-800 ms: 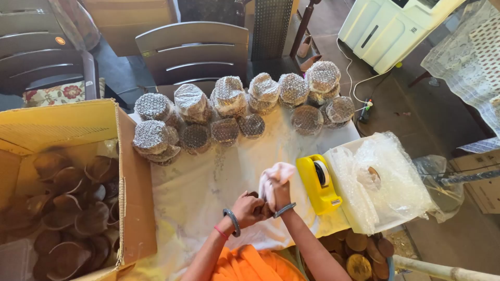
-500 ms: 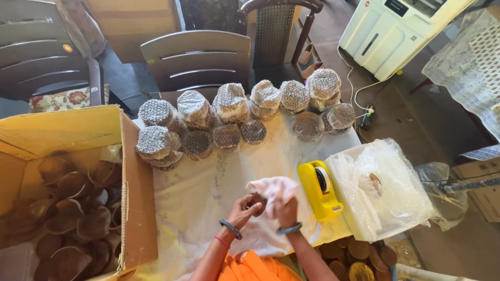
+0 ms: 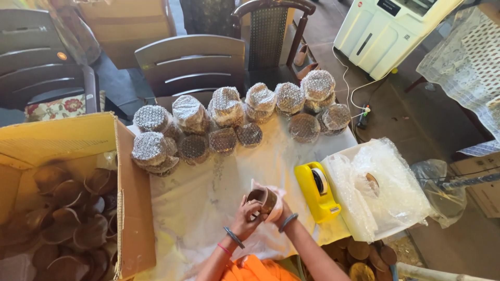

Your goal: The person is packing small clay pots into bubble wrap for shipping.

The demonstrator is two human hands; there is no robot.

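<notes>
both hands (image 3: 263,211) gripping brown bowl (image 3: 259,198) | prob. bubble wrap (image 3: 276,200) underneath

So the big difference: a brown bowl (image 3: 262,199) is showing between the hands now. A moment ago all you could see there was a bunched white sheet (image 3: 271,204) held up over the wrists, and then the sheet draped lower over the fingers. Now the sheet is mostly tucked behind and under the bowl, with just an edge peeking out. The left hand (image 3: 247,217) has come up against the bowl's near side, and the right hand (image 3: 281,211) sits behind it, I think cupping it through the sheet, though that part is hard to make out. The view also tipped down a little, so everything on the surface sits higher in the frame.
</notes>
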